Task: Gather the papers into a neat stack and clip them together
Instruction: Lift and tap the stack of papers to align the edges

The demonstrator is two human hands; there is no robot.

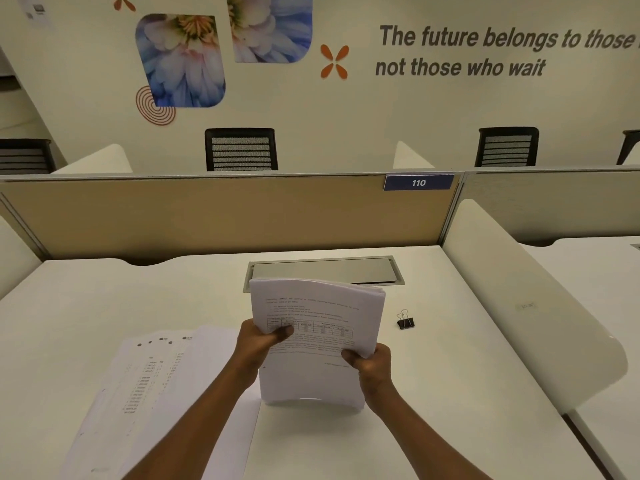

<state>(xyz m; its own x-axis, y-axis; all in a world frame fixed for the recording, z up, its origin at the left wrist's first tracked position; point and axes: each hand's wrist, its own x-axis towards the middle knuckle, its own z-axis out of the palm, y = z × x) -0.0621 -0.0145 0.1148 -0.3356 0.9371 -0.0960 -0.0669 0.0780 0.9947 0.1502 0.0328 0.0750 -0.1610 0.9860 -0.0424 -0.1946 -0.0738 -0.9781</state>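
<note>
Both hands [263,341] grip a curved white paper stack [318,341] upright.

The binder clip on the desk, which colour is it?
The binder clip is black with silver wire handles, seen in the head view.

Head camera, wide-angle, looks forward-down over desk [450,341], close range.

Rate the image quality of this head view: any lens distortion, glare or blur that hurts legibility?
Head view: wide-angle bowing curves the partition and desk edges; lighting is soft and even, shadows faint. Bright white washes out print on the stack held by the left hand and right hand, and on the fanned sheets. The binder clip stays distinct; wall lettering is readable.
</note>
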